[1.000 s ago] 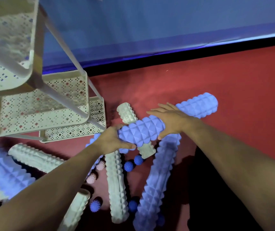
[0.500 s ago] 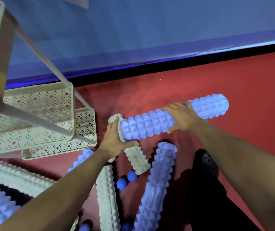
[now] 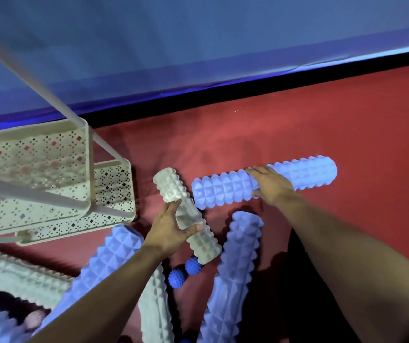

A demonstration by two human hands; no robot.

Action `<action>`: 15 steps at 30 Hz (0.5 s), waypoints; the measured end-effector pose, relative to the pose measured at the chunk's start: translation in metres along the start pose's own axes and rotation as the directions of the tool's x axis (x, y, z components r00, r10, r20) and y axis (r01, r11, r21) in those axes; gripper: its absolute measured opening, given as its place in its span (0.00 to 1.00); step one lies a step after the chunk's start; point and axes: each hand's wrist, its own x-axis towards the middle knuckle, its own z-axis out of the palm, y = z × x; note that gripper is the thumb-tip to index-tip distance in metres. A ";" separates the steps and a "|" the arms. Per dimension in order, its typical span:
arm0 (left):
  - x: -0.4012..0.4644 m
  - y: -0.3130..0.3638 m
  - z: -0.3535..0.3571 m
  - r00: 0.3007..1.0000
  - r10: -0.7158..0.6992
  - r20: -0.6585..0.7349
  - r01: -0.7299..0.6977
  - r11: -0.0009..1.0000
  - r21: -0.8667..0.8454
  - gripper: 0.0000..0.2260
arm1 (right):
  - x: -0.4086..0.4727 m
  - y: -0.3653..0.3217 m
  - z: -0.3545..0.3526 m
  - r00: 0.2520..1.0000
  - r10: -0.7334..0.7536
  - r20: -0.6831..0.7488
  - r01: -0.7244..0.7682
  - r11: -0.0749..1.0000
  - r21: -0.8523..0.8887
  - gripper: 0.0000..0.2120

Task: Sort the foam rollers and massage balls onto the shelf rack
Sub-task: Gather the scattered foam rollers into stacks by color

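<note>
My right hand (image 3: 271,185) grips a long blue spiked foam roller (image 3: 225,191) that lies crosswise on the red floor. My left hand (image 3: 171,229) closes around the middle of a short cream roller (image 3: 168,188) lying at an angle just left of it. The cream perforated shelf rack (image 3: 50,169) stands at the left, its shelves bare. Two blue spiky massage balls (image 3: 184,272) sit below the cream roller.
More rollers lie on the floor: a blue one (image 3: 235,268) at centre, another blue one (image 3: 106,263) under my left arm, cream ones (image 3: 20,276) at lower left. A rack post (image 3: 37,78) slants across the upper left. A blue wall (image 3: 198,45) runs behind.
My right hand carried the blue roller rightward and set it on the floor. My left hand let go of its end and took hold of the short cream roller.
</note>
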 end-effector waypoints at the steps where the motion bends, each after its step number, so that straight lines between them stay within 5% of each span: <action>1: -0.002 -0.001 -0.001 1.000 -0.005 0.001 0.005 1.000 0.004 0.44 | -0.006 -0.002 -0.001 1.000 -0.003 -0.029 0.004 1.000 0.027 0.38; 5: -0.019 0.006 -0.009 0.999 -0.031 0.017 0.031 0.999 0.009 0.42 | -0.049 -0.020 -0.003 0.986 0.035 -0.161 -0.004 0.982 0.190 0.36; 9: -0.057 0.019 -0.012 0.998 -0.055 0.037 0.056 0.998 -0.023 0.40 | -0.115 -0.057 0.014 0.985 0.164 -0.056 -0.129 0.910 0.395 0.37; 15: -0.148 0.016 -0.016 0.997 -0.061 0.047 0.063 0.997 -0.044 0.36 | -0.232 -0.133 0.036 0.987 0.161 -0.002 -0.133 0.821 0.555 0.36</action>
